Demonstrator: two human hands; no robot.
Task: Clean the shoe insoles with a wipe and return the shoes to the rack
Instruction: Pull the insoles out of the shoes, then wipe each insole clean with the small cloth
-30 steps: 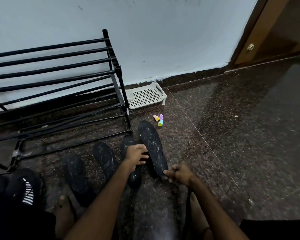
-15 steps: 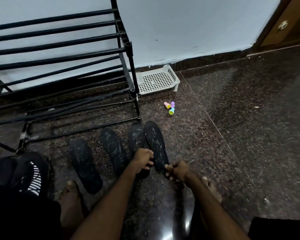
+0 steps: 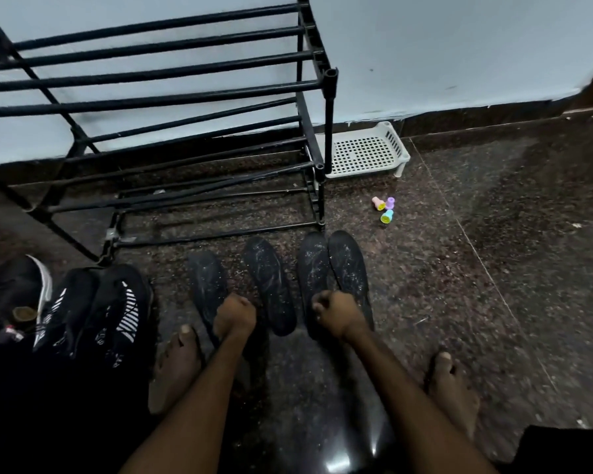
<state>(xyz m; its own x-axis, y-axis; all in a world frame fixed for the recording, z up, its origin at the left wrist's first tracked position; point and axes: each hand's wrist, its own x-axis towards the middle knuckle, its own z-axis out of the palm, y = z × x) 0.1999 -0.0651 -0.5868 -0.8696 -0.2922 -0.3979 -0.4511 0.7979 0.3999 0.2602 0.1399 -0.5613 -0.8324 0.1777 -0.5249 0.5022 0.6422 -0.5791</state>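
Head camera: black, white-striped knit shoes [image 3: 93,309] sit on the floor, off the black metal-bar rack [image 3: 151,83]. Four black, white-flecked insoles [image 3: 271,278] lie in a row, apparently still unwiped, with no wipe visible. Left hand [image 3: 235,318] and right hand [image 3: 339,314] curl over the insoles' heel ends; whether they grip is unclear.

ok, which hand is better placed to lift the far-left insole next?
Left. The left hand lies at the near end of the far-left insole; the right hand is over the two rightmost insoles, with another insole between.
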